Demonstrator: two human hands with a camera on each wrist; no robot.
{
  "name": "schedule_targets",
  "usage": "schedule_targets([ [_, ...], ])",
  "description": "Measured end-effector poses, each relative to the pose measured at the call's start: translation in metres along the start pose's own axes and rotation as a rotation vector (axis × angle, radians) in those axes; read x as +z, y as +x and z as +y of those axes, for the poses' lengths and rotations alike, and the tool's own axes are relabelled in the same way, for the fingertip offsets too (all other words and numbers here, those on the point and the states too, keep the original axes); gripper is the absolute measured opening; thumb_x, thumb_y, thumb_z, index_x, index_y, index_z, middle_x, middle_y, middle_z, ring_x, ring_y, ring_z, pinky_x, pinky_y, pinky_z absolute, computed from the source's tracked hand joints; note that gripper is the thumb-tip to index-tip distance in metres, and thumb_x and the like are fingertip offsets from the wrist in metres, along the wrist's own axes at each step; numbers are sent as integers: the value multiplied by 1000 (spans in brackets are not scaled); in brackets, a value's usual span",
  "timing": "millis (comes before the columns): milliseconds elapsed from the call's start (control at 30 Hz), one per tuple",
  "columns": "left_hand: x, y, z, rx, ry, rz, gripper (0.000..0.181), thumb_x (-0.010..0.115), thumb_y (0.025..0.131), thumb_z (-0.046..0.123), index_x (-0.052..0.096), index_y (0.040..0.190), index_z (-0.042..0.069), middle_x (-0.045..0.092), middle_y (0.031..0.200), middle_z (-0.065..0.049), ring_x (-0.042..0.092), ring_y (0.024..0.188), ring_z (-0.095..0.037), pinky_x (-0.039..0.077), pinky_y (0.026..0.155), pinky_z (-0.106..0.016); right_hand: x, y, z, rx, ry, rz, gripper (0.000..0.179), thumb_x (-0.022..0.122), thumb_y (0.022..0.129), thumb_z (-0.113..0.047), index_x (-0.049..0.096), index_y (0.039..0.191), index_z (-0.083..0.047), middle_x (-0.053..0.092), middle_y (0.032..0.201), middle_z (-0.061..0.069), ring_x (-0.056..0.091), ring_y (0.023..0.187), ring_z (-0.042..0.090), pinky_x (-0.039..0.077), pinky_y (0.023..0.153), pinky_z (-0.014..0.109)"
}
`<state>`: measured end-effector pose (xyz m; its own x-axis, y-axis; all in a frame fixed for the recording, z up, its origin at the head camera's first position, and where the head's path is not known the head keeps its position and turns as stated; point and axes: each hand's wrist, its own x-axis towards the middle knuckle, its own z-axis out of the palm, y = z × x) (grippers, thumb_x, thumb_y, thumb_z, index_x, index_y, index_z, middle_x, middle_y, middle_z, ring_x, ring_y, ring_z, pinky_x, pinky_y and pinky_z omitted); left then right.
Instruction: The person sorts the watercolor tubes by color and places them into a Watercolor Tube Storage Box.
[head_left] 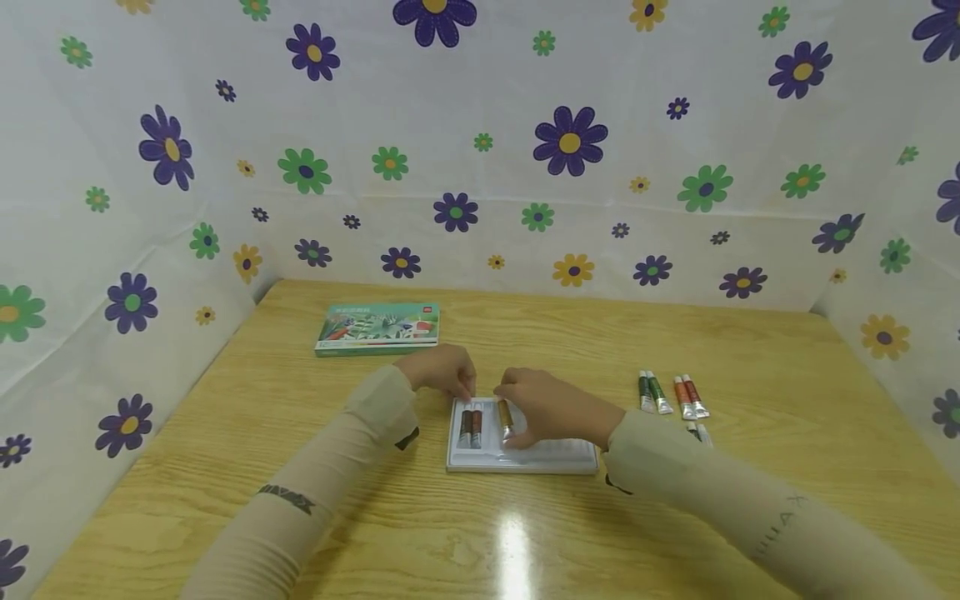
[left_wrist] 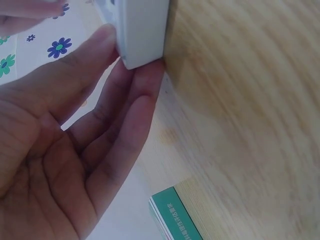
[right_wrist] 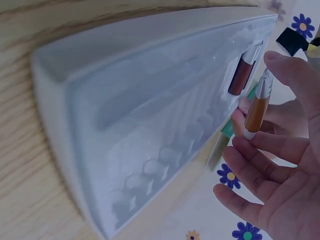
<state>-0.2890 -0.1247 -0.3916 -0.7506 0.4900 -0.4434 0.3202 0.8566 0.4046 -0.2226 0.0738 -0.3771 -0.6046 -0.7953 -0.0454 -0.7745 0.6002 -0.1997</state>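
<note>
From the head, I see the right hand [head_left: 551, 404] over the tray [head_left: 525, 467], its thumb and forefinger parted by the length of an ochre tube [head_left: 506, 417]; the left hand [head_left: 444, 369] is at the far left corner, near two brown tubes [head_left: 477, 427]. At the left wrist, thumb and fingers pinch the tray's corner. At the right wrist, thumb and fingertip hold the tube by its ends, just off the tray, other fingers loosely spread.
</note>
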Motion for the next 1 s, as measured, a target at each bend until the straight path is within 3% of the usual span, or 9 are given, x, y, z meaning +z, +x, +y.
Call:
schedule_targets([
  [333, 1, 2, -1, 3, -15, 2, 4, 71, 81, 12, 71, 83, 8, 68, 79, 0, 55, 69, -9, 46, 63, -19, 14, 18, -7, 24, -2, -50, 55, 77, 75, -39, 63, 113, -2, 58, 108, 9, 53, 94, 18, 49, 80, 27],
  [767, -3, -2, 0, 40, 21, 6, 4, 71, 81, 11, 72, 81, 7, 72, 84, -3, 56, 69, -8, 46, 64, -18, 14, 18, -14, -15, -92, -41, 52, 70, 79, -44, 65, 109, -2, 57, 106, 9, 50, 89, 18, 47, 76, 27],
  [1000, -3, -3, 1, 44, 16, 4, 4, 71, 82, 10, 72, 83, 7, 72, 88, -5, 57, 70, -8, 48, 65, -19, 15, 17, -7, -42, 4, 10, 47, 73, 80, -30, 63, 117, -3, 59, 110, 8, 59, 94, 17, 51, 80, 24],
])
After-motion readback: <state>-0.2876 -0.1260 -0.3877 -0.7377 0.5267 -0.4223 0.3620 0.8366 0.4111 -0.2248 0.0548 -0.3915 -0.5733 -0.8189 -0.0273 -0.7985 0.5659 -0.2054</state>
